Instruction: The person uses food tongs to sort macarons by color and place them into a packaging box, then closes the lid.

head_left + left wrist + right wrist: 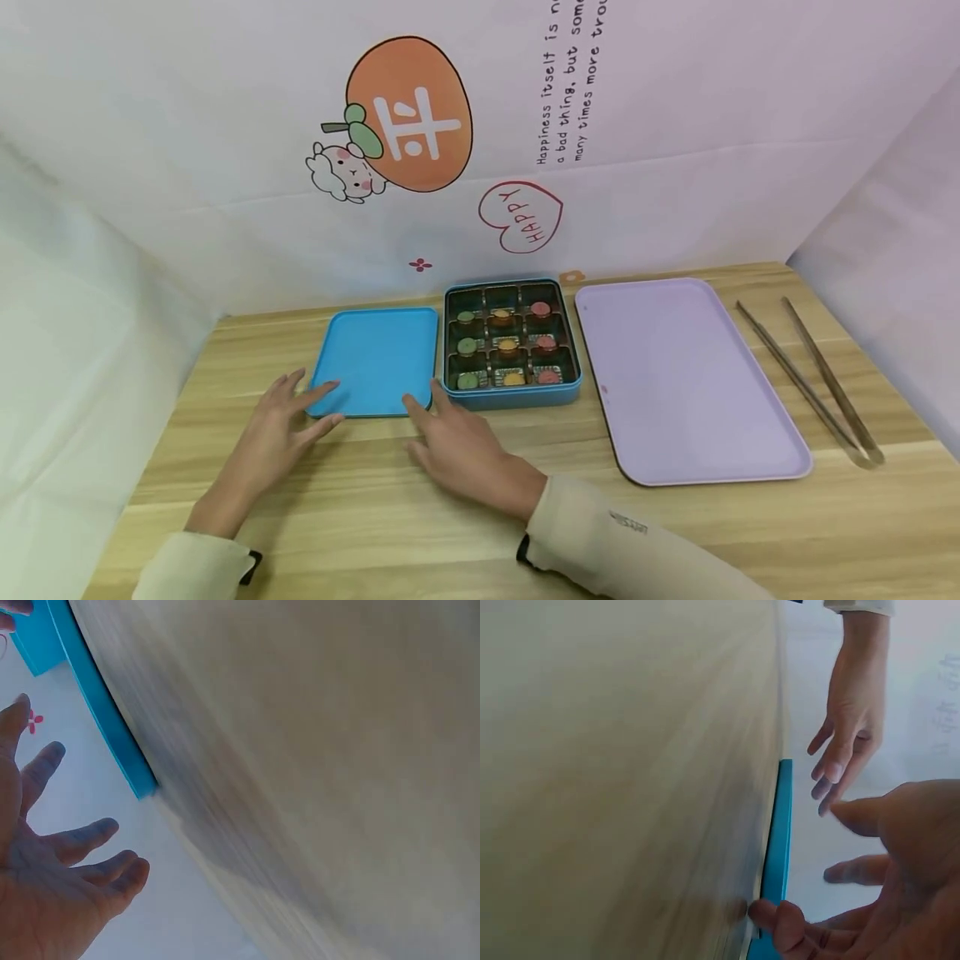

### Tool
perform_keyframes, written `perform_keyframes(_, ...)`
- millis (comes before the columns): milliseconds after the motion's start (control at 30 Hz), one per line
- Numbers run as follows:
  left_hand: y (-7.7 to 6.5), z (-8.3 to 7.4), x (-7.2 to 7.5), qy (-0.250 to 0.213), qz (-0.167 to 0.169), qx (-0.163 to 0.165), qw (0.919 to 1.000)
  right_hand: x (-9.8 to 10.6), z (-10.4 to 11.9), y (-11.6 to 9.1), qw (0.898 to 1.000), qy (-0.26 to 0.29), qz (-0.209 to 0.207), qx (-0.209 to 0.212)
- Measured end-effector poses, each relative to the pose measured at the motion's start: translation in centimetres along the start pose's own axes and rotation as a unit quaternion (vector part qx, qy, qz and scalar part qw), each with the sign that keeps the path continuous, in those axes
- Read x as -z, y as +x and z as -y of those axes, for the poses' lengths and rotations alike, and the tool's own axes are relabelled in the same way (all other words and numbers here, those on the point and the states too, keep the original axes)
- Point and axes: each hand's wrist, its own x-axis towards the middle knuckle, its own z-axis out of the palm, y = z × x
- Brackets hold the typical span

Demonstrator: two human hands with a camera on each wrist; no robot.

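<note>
A flat blue square lid [375, 358] lies on the wooden table, left of a blue tin [517, 398]. At the lid's left front corner, my left hand [277, 429] hovers with fingers spread and nothing held; the left wrist view shows its fingers apart above the lid's edge. My right hand [465, 446] reaches over the lid's right front corner, fingers extended, holding nothing. In the right wrist view its fingertips [769, 915] are at the lid's blue rim [778, 832]; whether they touch cannot be told. Inside the tin, a divided insert holds small round pieces in green, yellow-orange and pink columns.
A pale purple tray [682, 383] lies right of the tin. Metal tongs [817, 383] rest spread at the table's right side. Behind the table hangs a white printed cloth [645, 217]. Bare wood [375, 517] shows between my forearms.
</note>
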Motion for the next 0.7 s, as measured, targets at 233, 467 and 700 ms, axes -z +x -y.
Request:
perform_keyframes(233,0.8,1.1,0.1,-0.001,0.011,0.007,0.9999,-1.2,1.5,2.5,0.996,-0.074,-0.001,-0.049)
perform_keyframes(467,2.1,1.3,-0.5,-0.015,0.023,0.001,0.9996,-1.5,1.4,4.1,0.994,-0.067,0.010,-0.089)
perform_keyframes(700,2.6,1.4,-0.2,-0.030,0.038,0.012,0.9988,-1.6,1.0,4.8,0.996,-0.029,0.013,-0.089)
